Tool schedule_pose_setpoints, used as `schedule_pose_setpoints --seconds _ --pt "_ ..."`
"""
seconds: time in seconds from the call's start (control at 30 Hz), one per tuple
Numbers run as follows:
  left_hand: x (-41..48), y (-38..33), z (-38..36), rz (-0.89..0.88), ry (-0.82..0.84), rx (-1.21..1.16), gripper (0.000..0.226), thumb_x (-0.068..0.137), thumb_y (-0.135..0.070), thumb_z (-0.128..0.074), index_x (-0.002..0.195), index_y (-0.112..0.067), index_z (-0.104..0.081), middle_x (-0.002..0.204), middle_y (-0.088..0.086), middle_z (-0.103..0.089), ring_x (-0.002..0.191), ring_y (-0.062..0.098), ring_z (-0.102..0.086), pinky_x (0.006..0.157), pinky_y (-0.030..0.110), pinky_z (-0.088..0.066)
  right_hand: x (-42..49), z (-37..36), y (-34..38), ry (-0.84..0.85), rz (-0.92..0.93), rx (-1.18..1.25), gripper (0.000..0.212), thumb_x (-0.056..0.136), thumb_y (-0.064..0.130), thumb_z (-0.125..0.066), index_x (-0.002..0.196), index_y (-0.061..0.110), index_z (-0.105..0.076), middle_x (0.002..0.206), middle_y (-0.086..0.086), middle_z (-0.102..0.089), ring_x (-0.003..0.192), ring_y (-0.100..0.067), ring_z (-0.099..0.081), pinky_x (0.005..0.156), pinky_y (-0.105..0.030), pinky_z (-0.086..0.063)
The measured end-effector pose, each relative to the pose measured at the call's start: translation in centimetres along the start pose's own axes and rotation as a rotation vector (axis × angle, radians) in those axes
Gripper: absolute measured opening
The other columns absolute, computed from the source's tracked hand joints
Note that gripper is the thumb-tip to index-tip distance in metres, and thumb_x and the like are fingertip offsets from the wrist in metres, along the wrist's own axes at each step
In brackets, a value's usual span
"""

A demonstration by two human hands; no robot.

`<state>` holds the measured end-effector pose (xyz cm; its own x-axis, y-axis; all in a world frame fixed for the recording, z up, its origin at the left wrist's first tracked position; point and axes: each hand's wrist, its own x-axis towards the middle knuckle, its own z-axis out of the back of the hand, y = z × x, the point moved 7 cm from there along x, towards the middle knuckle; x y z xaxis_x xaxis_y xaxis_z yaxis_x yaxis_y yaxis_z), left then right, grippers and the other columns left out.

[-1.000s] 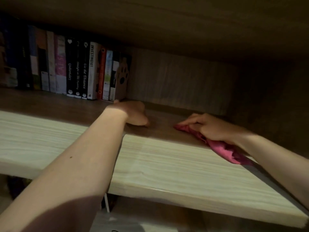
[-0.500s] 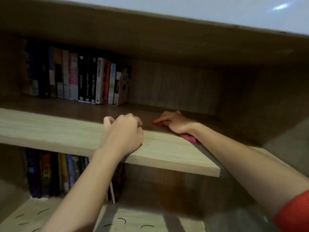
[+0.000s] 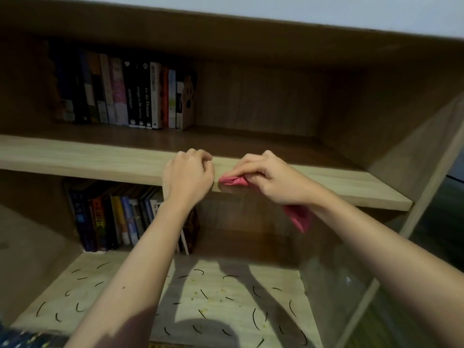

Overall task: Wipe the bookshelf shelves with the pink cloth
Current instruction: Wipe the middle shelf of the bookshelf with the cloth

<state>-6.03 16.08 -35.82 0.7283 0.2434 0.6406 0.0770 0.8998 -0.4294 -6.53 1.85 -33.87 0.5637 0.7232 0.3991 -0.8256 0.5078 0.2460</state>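
Observation:
My right hand (image 3: 270, 175) grips the pink cloth (image 3: 233, 180) at the front edge of the upper shelf (image 3: 100, 159). One end of the cloth pokes out to the left of my fingers, the other end hangs below my wrist. My left hand (image 3: 188, 174) sits just left of the cloth with its fingers curled over the shelf's front edge, holding nothing that I can see. The lower shelf (image 3: 226, 297) below is strewn with short dark strands and small crumbs.
A row of upright books (image 3: 125, 94) fills the back left of the upper shelf. More books (image 3: 118, 217) stand on the lower shelf at the left. The bookcase's right side panel (image 3: 414, 146) closes the shelves on the right.
Both hands have drawn back from deep on the upper shelf to its front edge. The view has pulled back, so the lower shelf shows. The cloth is bunched in my right hand.

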Motion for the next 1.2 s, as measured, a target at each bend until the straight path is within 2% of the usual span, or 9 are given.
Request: schedule_pose_setpoints --seconds 0.13,0.2,0.33,0.43,0.53,0.67,0.93,1.07,1.2 --pt "-2.0 0.3 -0.2 -0.076 -0.072 -0.005 0.031 0.098 -0.024 -0.037 0.116 -0.020 -0.061 0.121 -0.003 -0.059 0.112 0.016 -0.047 0.090 0.029 -0.026 -0.9 3.1 -3.5 -0.217 -0.267 -0.055 0.040 0.098 0.007 -0.037 0.115 0.031 -0.064 0.105 0.016 -0.051 0.102 -0.017 -0.038 0.087 -0.027 -0.028" --pt "-2.4 0.5 -0.3 -0.092 -0.077 -0.037 0.033 0.100 -0.027 -0.035 0.122 -0.019 -0.058 0.127 -0.003 -0.055 0.117 0.016 -0.046 0.092 0.029 -0.025 -1.2 2.4 -4.4 -0.173 -0.372 -0.155 0.038 0.098 0.010 -0.037 0.117 0.030 -0.064 0.109 0.014 -0.052 0.103 -0.019 -0.036 0.089 -0.033 -0.034" --pt "-3.3 0.5 -0.3 -0.167 -0.057 -0.147 0.044 0.094 -0.043 -0.030 0.126 -0.023 -0.055 0.130 -0.007 -0.051 0.120 0.009 -0.042 0.092 0.022 -0.018 -2.3 0.6 -1.0 -0.242 -0.218 -0.280 0.036 0.096 0.012 -0.042 0.115 0.032 -0.065 0.112 0.016 -0.059 0.091 -0.017 -0.035 0.076 -0.028 -0.033" --pt "-4.5 0.5 -0.3 -0.247 -0.060 -0.233 0.050 0.091 -0.048 -0.026 0.123 -0.025 -0.056 0.125 -0.008 -0.053 0.114 0.002 -0.040 0.094 0.016 -0.011 -4.4 0.2 0.8 -0.284 -0.030 -0.161 0.039 0.094 0.004 -0.044 0.114 0.029 -0.066 0.110 0.016 -0.061 0.089 -0.018 -0.037 0.075 -0.020 -0.028" --pt "-5.5 0.7 -0.6 -0.296 -0.087 -0.189 0.051 0.092 -0.046 -0.025 0.125 -0.023 -0.055 0.129 -0.005 -0.054 0.126 0.011 -0.034 0.107 0.017 0.004 -6.2 2.0 -1.5 -0.454 -0.127 -0.092 0.039 0.094 0.003 -0.044 0.116 0.028 -0.065 0.109 0.017 -0.057 0.094 -0.013 -0.036 0.078 -0.012 -0.029" --pt "-6.5 0.1 -1.4 -0.279 -0.140 -0.134 0.049 0.092 -0.045 -0.031 0.130 -0.021 -0.051 0.138 -0.003 -0.048 0.137 0.016 -0.017 0.110 0.022 0.016 -7.2 1.1 -1.8 -0.669 -0.225 -0.441 0.037 0.082 0.000 -0.052 0.109 0.018 -0.069 0.108 0.002 -0.065 0.091 -0.030 -0.045 0.074 -0.030 -0.033" --pt "-7.6 0.0 -2.3 -0.206 -0.209 -0.046 0.047 0.093 -0.033 -0.033 0.137 -0.021 -0.045 0.150 -0.002 -0.035 0.142 0.019 -0.013 0.113 0.037 0.002 -8.7 -2.1 -0.2 -0.576 0.028 -0.313 0.039 0.082 -0.002 -0.049 0.114 0.013 -0.067 0.112 -0.003 -0.064 0.089 -0.033 -0.047 0.079 -0.027 -0.030" --pt "-9.3 0.1 -3.0 -0.206 -0.218 -0.077 0.055 0.092 -0.026 -0.038 0.146 -0.020 -0.031 0.155 0.002 -0.022 0.143 0.017 -0.007 0.113 0.040 0.002 -10.3 -5.1 -1.3 -0.459 0.135 -0.257 0.039 0.082 -0.002 -0.049 0.111 0.014 -0.068 0.112 0.000 -0.064 0.089 -0.030 -0.043 0.076 -0.034 -0.036" --pt "-12.0 0.0 -5.3 -0.271 -0.183 -0.082 0.054 0.088 -0.019 -0.041 0.141 -0.017 -0.039 0.152 0.007 -0.028 0.140 0.018 -0.019 0.111 0.038 -0.004 -12.4 -8.2 -6.1 -0.486 -0.131 -0.006 0.033 0.089 0.006 -0.046 0.110 0.015 -0.070 0.110 0.004 -0.064 0.092 -0.024 -0.042 0.083 -0.021 -0.034"
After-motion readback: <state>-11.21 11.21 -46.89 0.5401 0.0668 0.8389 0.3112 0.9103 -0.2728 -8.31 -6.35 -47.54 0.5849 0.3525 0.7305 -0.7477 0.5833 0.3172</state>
